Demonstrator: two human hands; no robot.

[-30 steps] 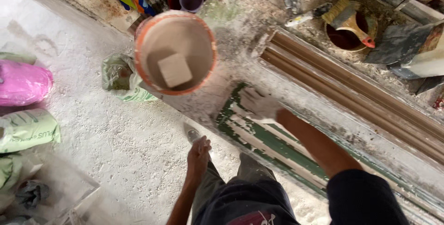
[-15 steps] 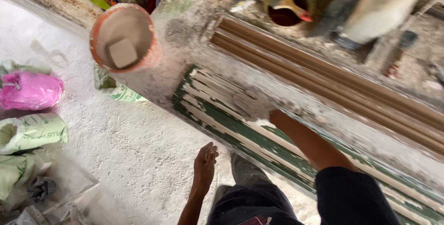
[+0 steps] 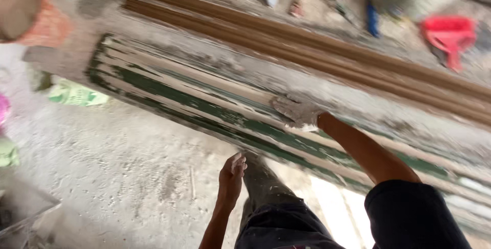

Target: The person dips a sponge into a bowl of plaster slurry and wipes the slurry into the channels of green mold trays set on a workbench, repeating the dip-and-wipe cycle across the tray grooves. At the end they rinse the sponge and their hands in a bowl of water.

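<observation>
My right hand (image 3: 295,111), caked in white plaster, lies flat on a long green-and-white moulded form (image 3: 204,105) coated with plaster. Its fingers are spread and hold nothing. My left hand (image 3: 231,174) hangs loose beside my knee, fingers slightly curled, with nothing in it. Behind the form runs a long brown moulding strip (image 3: 307,49). An orange bucket (image 3: 30,13) stands at the far left end, blurred.
A red dustpan-like scoop (image 3: 450,34) and a blue tool (image 3: 372,21) lie beyond the strip. Green bags (image 3: 76,94) and a pink bag (image 3: 3,110) sit on the dusty floor at left. A grey tray (image 3: 25,213) is at the lower left.
The view has swung right along the form, so the bucket has slid to the left edge. My right hand has slid along the form; my left hand stays by my knee.
</observation>
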